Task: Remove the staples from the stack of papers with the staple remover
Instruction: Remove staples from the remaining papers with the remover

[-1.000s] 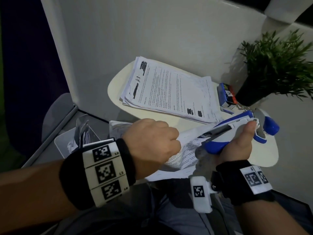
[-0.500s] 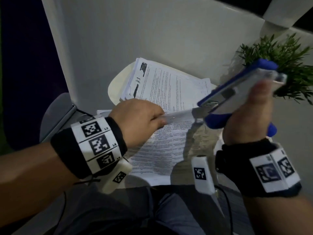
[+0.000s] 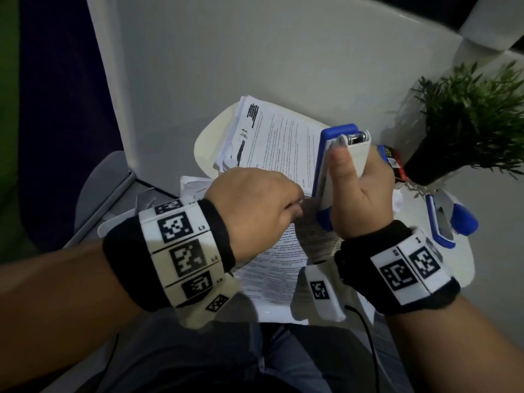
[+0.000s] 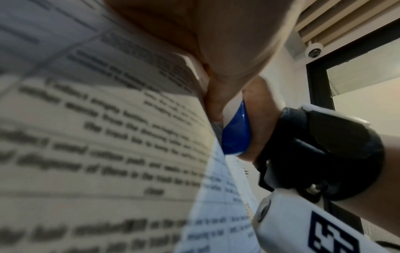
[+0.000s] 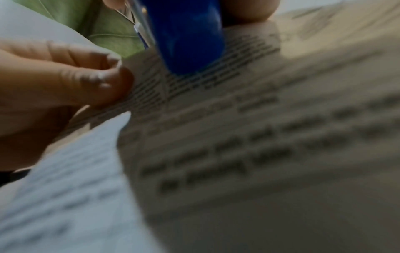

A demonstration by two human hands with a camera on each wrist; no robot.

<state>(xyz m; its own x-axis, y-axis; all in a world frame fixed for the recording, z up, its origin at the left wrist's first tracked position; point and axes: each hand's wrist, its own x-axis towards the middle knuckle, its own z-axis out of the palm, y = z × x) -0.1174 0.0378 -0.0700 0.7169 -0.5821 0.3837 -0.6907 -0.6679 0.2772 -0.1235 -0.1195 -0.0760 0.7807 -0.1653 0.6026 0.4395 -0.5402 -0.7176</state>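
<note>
My right hand (image 3: pixel 350 168) grips a blue and white staple remover (image 3: pixel 358 154), shaped like a stapler, and holds it nearly upright with its lower end at the top edge of a stapled set of printed papers (image 3: pixel 283 265). My left hand (image 3: pixel 293 207) pinches that edge just left of the tool. In the right wrist view the blue tip (image 5: pixel 188 34) touches the printed sheet (image 5: pixel 238 137) beside my left thumb (image 5: pixel 103 85). The left wrist view shows the page (image 4: pixel 97 137) and the tool's blue end (image 4: pixel 236 133). The staple itself is hidden.
A thicker stack of printed papers (image 3: pixel 278 131) lies on the round white table (image 3: pixel 208 137). At the right are a second blue and white stapler-like tool (image 3: pixel 448 222), a small box (image 3: pixel 392 160) and a potted green plant (image 3: pixel 467 123). A white wall panel stands behind.
My right hand lifted the tool off the table and swung it upright, its lower end now at the paper's edge. My left hand rose with the papers and kept pinching them.
</note>
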